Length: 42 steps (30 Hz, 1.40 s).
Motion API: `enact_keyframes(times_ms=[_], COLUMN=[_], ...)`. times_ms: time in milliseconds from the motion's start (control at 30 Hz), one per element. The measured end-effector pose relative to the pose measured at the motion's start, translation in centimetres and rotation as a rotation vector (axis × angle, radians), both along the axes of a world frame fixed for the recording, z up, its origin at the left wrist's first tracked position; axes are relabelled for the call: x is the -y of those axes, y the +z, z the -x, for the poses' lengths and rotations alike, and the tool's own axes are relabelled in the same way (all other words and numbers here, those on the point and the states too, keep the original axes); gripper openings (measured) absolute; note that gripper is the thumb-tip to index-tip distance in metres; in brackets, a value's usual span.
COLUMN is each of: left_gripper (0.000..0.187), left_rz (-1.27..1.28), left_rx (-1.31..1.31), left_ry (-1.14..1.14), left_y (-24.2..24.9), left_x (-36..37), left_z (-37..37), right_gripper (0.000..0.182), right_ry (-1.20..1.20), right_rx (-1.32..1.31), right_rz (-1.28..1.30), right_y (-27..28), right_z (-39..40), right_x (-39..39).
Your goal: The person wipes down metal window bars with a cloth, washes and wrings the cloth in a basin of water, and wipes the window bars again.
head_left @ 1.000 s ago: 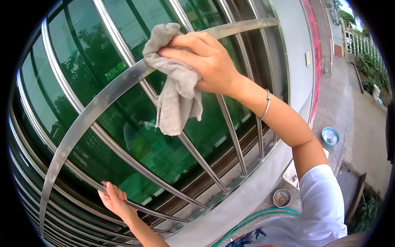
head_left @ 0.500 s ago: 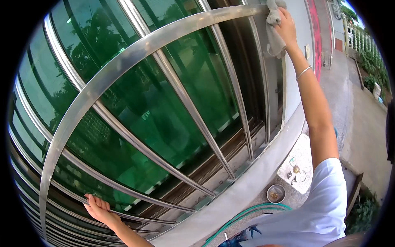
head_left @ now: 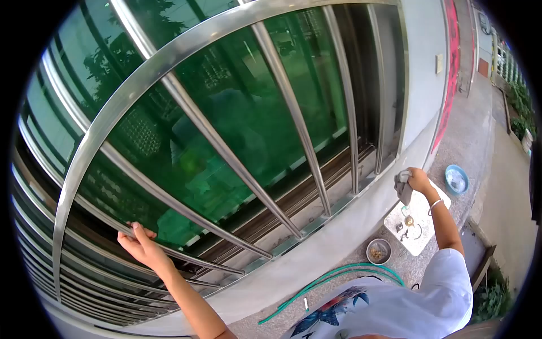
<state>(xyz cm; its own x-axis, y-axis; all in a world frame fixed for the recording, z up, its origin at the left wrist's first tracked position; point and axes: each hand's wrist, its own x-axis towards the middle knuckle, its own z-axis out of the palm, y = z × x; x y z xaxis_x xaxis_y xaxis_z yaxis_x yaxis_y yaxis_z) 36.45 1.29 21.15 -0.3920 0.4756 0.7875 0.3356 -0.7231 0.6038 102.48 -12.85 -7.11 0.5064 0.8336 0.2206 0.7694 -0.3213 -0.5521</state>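
My left hand [head_left: 139,242] is closed round a vertical metal bar of the window grille at the lower left. In my right hand [head_left: 418,181] is a grey cloth [head_left: 403,186], bunched and hanging down in front of the white wall, clear of the grille. A flat metal band [head_left: 186,46] curves across the grille's bars [head_left: 217,150]. Behind them is green glass [head_left: 248,124] with reflections in it.
Below my right hand lies a white board [head_left: 415,231] with small items on it. A metal bowl [head_left: 378,252] and a green hose [head_left: 339,272] are on the ground. A blue basin [head_left: 456,180] stands further right, near a paved path [head_left: 491,169].
My right hand has come down with the cloth from the top right end of the metal band to beside the low wall. The view has shifted, and the blue basin now shows fully.
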Motion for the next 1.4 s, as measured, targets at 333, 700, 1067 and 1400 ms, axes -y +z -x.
enact_keyframes(times_ms=[333,700,1067,1400], left_gripper=[0.086,0.042,0.044,0.054], left_rz=[0.113,0.326,0.338,-0.723], left_rx=[-0.741,0.798,0.467,-0.639], left_ry=[-0.844,-0.435,-0.155,0.456], left_y=[-7.1,-7.7,-9.2,9.3], left_x=[10.8,12.0,9.8,3.6], left_z=[-14.4,-3.3,1.0,-10.4], right_gripper=[0.045,0.057,0.053,0.015], right_ry=[1.142,1.897,1.215,0.586], right_rx=[-0.688,-0.866,0.135,0.813], right_rz=[-0.194,-0.358,-1.218,-1.389], right_y=[24.4,35.0,41.4,46.2], right_z=[27.4,38.3,36.4,29.0], right_x=[0.8,1.1,-3.2,-13.8])
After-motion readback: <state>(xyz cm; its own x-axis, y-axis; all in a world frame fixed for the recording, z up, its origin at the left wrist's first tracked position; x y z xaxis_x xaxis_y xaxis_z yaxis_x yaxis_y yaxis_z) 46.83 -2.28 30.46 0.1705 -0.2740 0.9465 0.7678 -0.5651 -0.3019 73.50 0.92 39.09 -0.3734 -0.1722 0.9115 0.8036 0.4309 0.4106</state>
